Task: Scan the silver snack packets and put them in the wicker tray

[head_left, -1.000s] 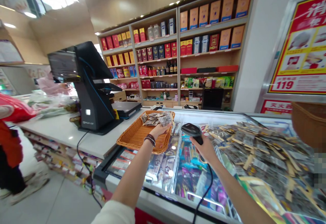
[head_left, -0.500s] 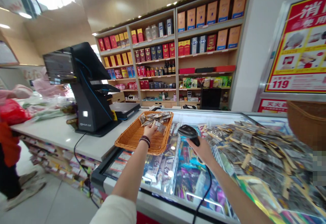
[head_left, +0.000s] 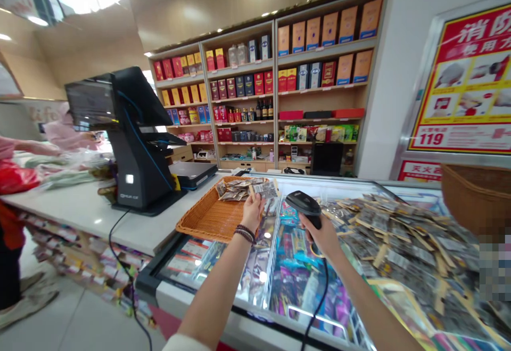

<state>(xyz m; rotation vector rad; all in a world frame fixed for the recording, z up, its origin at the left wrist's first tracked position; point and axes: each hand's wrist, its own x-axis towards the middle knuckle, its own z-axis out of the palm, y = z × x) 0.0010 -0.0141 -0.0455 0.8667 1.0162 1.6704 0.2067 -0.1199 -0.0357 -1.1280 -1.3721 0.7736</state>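
Over the right rim of the wicker basket (head_left: 211, 217), a flat packet (head_left: 265, 189) is pinched near its edge by the left hand (head_left: 253, 211). By the right hand (head_left: 321, 232), a black scanner (head_left: 303, 203) is gripped at the handle, its head turned toward the packet but apart from it. Because little of it is held, the packet could be bent, or let slip onto the glass-topped case (head_left: 223, 308) or among the other packets (head_left: 235, 189) heaped loosely at the basket's far end. A reading could be spoiled if the printed face were covered by the hand or by glare. If the dangling cord (head_left: 322, 298) were snagged at the case's front edge, the scanner could be tugged aside.
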